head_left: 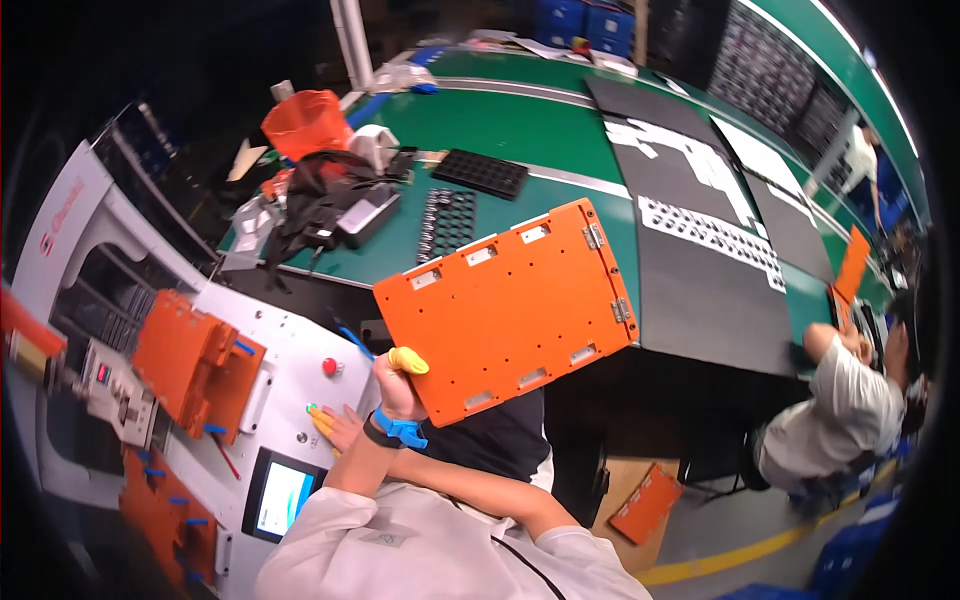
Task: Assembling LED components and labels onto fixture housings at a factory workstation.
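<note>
My left hand (402,392), with a blue band at its wrist, grips a flat orange fixture plate (510,310) by its near left corner. The yellow-covered thumb lies on top; the fingers beneath are hidden. Metal hinges line the plate's right edge, and small holes and slots dot its face. Below the left wrist, my right forearm crosses to the left. My right hand (341,428) rests on the white machine panel (275,345), fingers stretched out. Its yellow-covered fingertips are at a green button (312,408), which they partly cover.
A red knob (331,366) and a lit screen (283,497) sit on the panel. Orange fixtures (190,355) stand inside the machine. Black trays (480,173) and a dark bag (330,195) lie on the green bench (560,135). Another person (835,415) works at right.
</note>
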Available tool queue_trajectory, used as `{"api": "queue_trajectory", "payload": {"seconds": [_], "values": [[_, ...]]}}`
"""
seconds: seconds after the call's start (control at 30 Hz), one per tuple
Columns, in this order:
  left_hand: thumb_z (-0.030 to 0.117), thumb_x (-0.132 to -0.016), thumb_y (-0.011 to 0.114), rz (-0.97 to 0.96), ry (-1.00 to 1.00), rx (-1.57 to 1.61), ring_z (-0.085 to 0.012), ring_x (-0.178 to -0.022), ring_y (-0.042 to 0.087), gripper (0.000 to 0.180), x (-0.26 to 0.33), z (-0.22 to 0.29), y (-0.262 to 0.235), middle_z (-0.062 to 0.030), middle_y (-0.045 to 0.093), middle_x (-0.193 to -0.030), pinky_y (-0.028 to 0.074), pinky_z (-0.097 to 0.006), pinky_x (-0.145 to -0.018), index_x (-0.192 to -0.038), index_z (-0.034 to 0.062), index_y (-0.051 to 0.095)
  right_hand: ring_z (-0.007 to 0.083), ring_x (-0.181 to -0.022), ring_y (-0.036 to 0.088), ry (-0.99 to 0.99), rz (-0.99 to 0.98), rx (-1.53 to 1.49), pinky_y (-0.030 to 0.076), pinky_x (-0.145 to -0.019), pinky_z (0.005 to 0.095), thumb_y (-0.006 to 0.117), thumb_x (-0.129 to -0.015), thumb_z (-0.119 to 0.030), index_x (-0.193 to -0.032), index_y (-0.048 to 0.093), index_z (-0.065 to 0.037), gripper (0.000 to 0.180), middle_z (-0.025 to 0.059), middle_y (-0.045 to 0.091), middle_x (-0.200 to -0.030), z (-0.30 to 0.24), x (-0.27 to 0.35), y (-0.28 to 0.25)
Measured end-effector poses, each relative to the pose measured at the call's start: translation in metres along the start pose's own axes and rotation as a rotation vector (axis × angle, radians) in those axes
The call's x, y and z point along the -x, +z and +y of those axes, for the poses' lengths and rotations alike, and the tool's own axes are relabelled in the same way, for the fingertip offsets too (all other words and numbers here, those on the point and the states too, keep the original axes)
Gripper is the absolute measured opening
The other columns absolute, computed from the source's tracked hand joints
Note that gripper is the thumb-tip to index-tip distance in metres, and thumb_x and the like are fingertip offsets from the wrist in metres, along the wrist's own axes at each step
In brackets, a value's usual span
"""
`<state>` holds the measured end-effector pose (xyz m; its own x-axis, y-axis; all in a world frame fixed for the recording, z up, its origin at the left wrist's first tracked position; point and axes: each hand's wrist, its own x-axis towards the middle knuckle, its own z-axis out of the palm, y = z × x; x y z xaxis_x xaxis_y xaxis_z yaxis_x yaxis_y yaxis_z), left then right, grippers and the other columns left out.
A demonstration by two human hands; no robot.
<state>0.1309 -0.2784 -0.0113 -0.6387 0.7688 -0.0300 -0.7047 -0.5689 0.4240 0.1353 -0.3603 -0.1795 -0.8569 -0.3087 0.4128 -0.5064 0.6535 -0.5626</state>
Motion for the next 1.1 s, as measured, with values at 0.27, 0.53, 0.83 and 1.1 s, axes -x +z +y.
{"api": "queue_trajectory", "payload": {"seconds": [0.27,0.53,0.83,1.1], "values": [[0.011,-0.076,0.049,-0.044,-0.217,0.026,-0.0315,-0.100,0.068,0.036,-0.049,-0.061,0.023,-0.0183,0.069,-0.108,0.056,-0.042,-0.091,-0.104,-0.0067,0.064,0.0319,-0.150,0.025,0.114,0.112,-0.100,0.026,-0.120,0.0523,0.053,-0.095,-0.019,-0.147,0.037,0.001,0.058,0.0217,0.028,-0.158,0.020,0.034,-0.004],[0.010,-0.074,0.051,0.120,-0.150,-0.135,-0.0327,-0.101,0.067,0.038,-0.076,-0.085,0.010,-0.0163,0.069,-0.110,0.054,-0.041,-0.094,-0.107,-0.0043,0.064,0.0414,-0.106,0.062,0.641,0.212,-0.481,0.050,-0.092,0.0447,0.060,-0.094,-0.017,-0.115,0.067,-0.001,0.027,0.0224,0.067,-0.114,-0.010,0.157,-0.195],[0.022,-0.094,0.059,0.108,-0.290,-0.108,-0.0268,-0.123,0.057,0.044,-0.079,-0.102,0.030,-0.0112,0.060,-0.130,0.042,-0.043,-0.108,-0.132,0.0004,0.052,0.0235,-0.084,0.072,0.716,1.046,-0.906,0.060,-0.082,0.0350,0.045,-0.106,-0.044,-0.127,0.054,0.006,0.056,0.0137,0.068,-0.095,0.011,0.205,-0.285],[0.073,-0.096,0.033,-0.333,-0.387,-0.179,-0.0258,-0.137,0.044,0.084,-0.072,-0.114,0.020,-0.0091,0.048,-0.147,0.031,-0.044,-0.115,-0.151,0.0091,0.036,0.0266,-0.083,0.073,0.716,1.251,-0.638,0.063,-0.071,0.0415,0.050,-0.098,-0.059,-0.115,0.059,0.003,0.065,0.0175,0.071,-0.099,-0.003,0.177,-0.325]]}}
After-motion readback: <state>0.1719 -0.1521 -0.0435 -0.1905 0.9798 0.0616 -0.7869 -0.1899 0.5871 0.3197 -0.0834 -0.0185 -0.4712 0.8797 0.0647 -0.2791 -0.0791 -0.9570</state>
